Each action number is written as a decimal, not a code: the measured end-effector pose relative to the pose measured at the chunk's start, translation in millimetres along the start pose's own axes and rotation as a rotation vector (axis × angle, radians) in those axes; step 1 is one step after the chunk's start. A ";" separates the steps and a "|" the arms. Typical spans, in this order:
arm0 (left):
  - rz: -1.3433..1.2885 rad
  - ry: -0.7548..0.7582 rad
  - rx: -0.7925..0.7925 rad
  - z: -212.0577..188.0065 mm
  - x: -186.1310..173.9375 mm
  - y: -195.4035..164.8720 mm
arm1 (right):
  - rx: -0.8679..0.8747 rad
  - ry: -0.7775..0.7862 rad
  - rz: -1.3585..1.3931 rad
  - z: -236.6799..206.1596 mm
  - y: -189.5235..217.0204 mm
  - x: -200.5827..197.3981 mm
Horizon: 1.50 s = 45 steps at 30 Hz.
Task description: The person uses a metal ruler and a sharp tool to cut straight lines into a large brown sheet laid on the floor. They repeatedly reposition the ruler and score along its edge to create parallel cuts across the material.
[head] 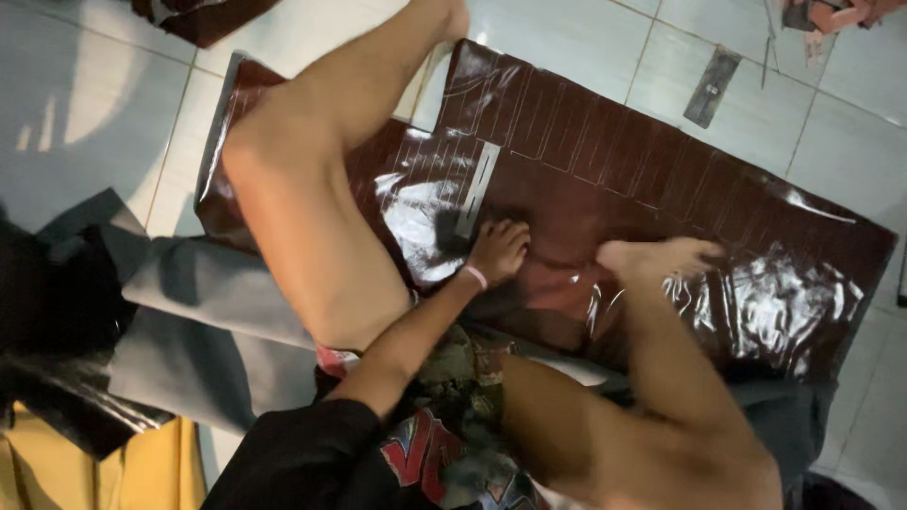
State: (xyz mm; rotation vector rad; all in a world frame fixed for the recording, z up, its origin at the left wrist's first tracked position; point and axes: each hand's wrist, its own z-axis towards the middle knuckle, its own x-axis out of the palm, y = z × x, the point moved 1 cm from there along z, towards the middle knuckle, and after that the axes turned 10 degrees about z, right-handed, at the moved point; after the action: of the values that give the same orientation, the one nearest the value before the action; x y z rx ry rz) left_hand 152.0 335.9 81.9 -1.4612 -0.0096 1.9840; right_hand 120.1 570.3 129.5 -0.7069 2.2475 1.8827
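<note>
Pale glossy floor tiles (586,38) all round, with a glossy dark-brown leather sheet (661,189) spread flat across them, faint parallel lines ruled over its upper part. Left hand (498,248) pressed fingers-down on the sheet, curled at the lower end of a grey metal template (477,189) lying on it; whether gripping it, cannot tell. Right hand out of view. Bare foot (657,255) resting on the sheet just right of the hand. Second grey metal strip (711,87) on bare tile beyond the sheet's far edge. Grey cloth (189,312) and yellow cloth (142,472) left of the sheet.
</note>
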 end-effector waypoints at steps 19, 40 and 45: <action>-0.251 0.283 -0.331 65.4 -28.4 245.7 | -0.770 1.166 -0.331 -121.9 -68.3 88.4; -0.146 0.719 -0.269 61.4 21.3 226.3 | -0.735 1.149 -0.763 -127.3 -125.9 118.9; -0.130 0.737 -0.258 62.2 23.2 223.7 | -0.756 1.181 -0.764 -123.7 -128.0 116.8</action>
State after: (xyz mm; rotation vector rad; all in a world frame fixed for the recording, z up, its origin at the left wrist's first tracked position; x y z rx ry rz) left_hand -16.5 196.2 1.1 -2.2196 -0.0401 1.2790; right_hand 96.1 405.9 -3.6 -2.8188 0.9555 1.9843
